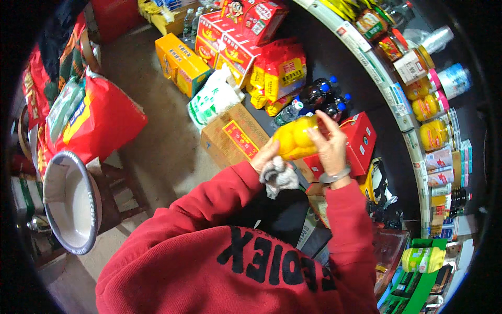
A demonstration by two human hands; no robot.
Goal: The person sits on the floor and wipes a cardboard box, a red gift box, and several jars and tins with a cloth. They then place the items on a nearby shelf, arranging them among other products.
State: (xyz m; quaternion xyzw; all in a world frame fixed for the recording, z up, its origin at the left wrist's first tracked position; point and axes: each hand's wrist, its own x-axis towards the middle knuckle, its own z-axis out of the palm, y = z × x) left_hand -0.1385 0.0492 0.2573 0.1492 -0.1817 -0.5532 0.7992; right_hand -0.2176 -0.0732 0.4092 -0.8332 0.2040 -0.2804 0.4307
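Observation:
A glass jar of yellow fruit [295,137] lies tilted between my two hands, above the boxes on the floor. My left hand [265,155] grips its lower left end, with a crumpled grey-white cloth [279,176] hanging under the fingers. At the other end, my right hand [331,147] holds the jar near its lid, fingers spread along the side. The lid itself is mostly hidden by those fingers. A bangle [335,175] circles my right wrist.
Below the hands stand a cardboard box [235,135], a red box [361,137] and dark bottles with blue caps [323,86]. A shelf edge with price tags [376,70] curves along the right, bearing jars [425,108]. At left, a basin [74,204] rests on a wooden stool [117,188].

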